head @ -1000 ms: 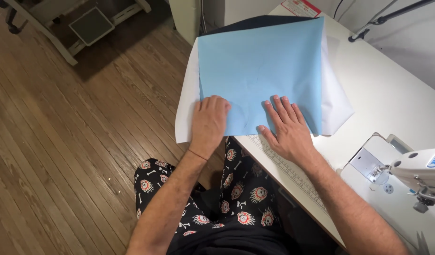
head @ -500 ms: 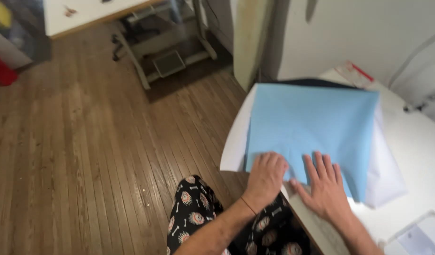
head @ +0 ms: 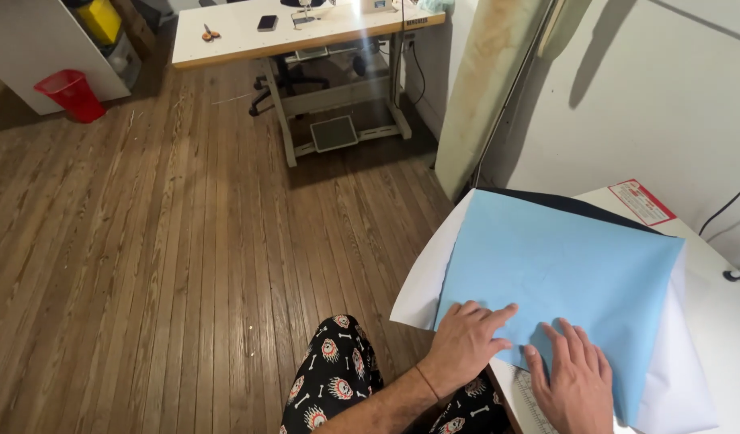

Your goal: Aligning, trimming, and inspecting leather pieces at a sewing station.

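A light blue sheet of fabric (head: 563,273) lies flat on top of a larger white sheet (head: 422,281) at the corner of a white table (head: 723,313). A dark layer (head: 579,205) shows along the blue sheet's far edge. My left hand (head: 466,341) rests palm down on the blue sheet's near left corner, fingers spread. Just to its right, my right hand (head: 575,378) also presses flat on the sheet's near edge. Neither hand holds anything. A ruler strip (head: 530,406) peeks out below my right hand.
A wooden plank floor (head: 169,241) fills the left. A sewing table (head: 305,32) with a pedal (head: 334,133) stands at the back, a red bin (head: 72,92) to its left. A tall leaning board (head: 482,104) stands against the white wall. My patterned trouser leg (head: 330,386) shows below.
The camera has swung up and left, bringing the floor and the far sewing table into view. Both hands stay pressed flat on the blue sheet's near edge.
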